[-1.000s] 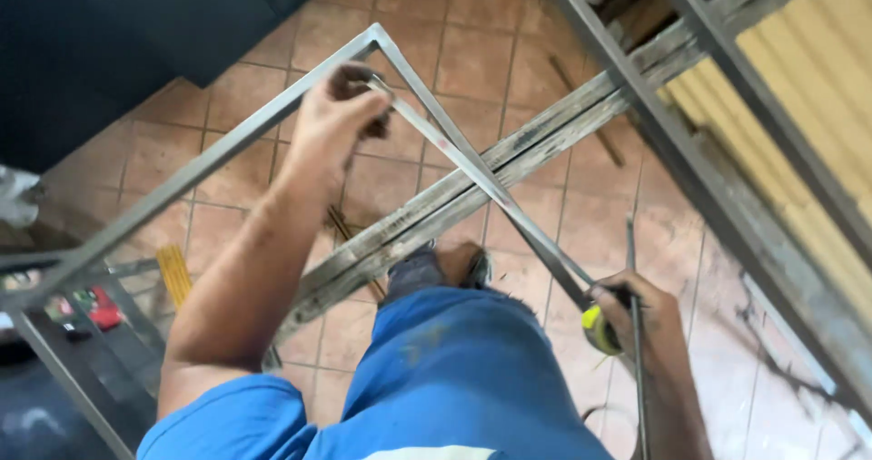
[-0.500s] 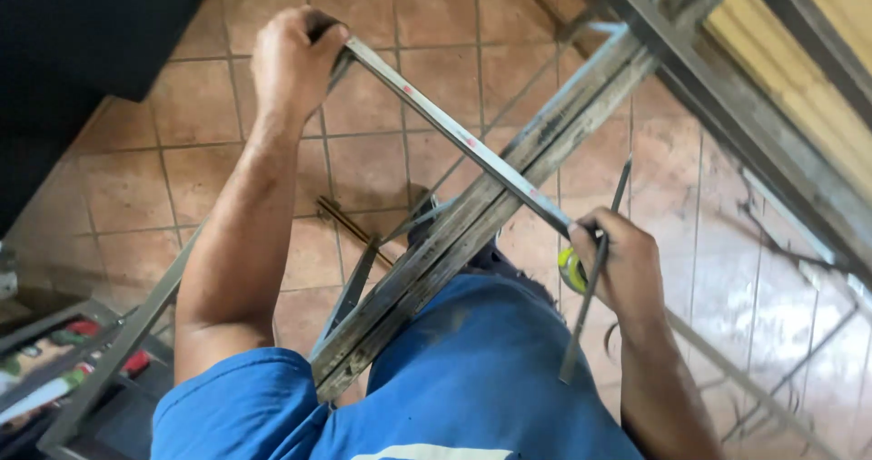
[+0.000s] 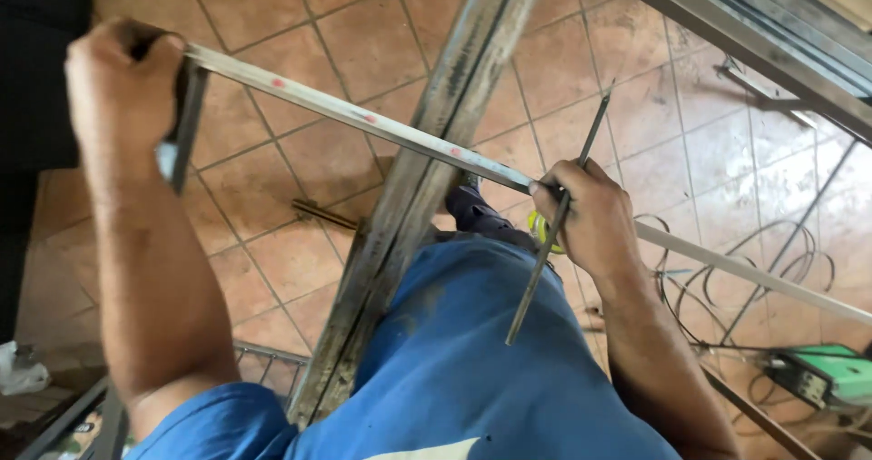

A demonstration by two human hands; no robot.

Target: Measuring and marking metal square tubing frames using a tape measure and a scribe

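My left hand (image 3: 123,83) grips the corner of a grey metal angle frame (image 3: 363,119) at the upper left, where two bars meet. A tape measure blade runs along the frame's bar from that corner down to my right hand (image 3: 590,219). My right hand holds the yellow tape measure (image 3: 543,230) against the bar and also clasps a thin dark metal rod (image 3: 554,233) that slants from upper right to lower left. My blue trousers (image 3: 454,369) fill the lower middle.
A long weathered steel beam (image 3: 413,183) crosses under the frame over the terracotta tile floor (image 3: 363,33). More steel frame bars (image 3: 754,38) lie at the upper right. Coiled wire (image 3: 727,269) and a green welding machine (image 3: 831,378) sit at the lower right.
The view has closed in and swung left. My left hand stays on the frame corner; my right hand with tape measure and rod has slid along the bar toward the middle.
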